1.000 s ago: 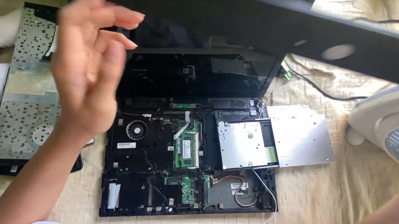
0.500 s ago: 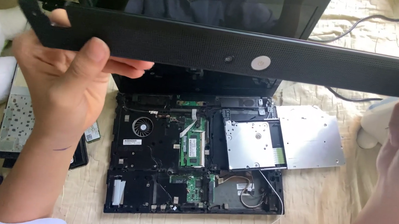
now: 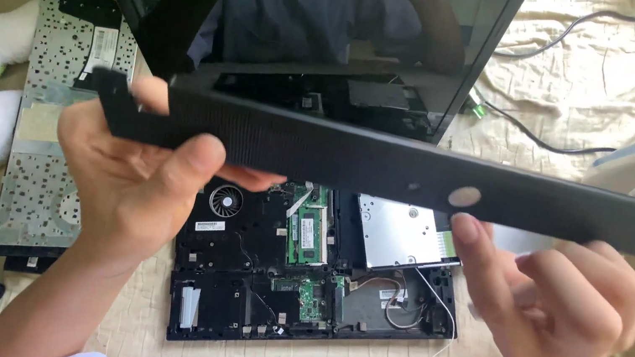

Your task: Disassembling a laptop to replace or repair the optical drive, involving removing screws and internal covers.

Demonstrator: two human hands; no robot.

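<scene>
Head camera, looking down: a long black plastic trim strip (image 3: 420,174) runs across the middle of the frame from left to far right, held in the air above an opened laptop. The left hand (image 3: 134,183), at centre left, grasps the strip's left end — thumb pressed on the front face, fingers curled behind. The right hand (image 3: 561,302), at lower right, sits just under the strip with fingers half bent; the fingertip nearest the strip's lower edge may be touching it, but I cannot tell.

The strip looks light, thin and fairly stiff, with a finely ribbed matte face and a small round silver button (image 3: 464,197). It would likely flex or snap if twisted, so the two ends seem the safest hold.

Below, the laptop base (image 3: 259,280) lies uncovered — fan, green circuit boards, silvery drive. Its glossy dark screen (image 3: 316,25) stands at the top. A detached keyboard (image 3: 48,161) lies face down at left on beige cloth.
</scene>
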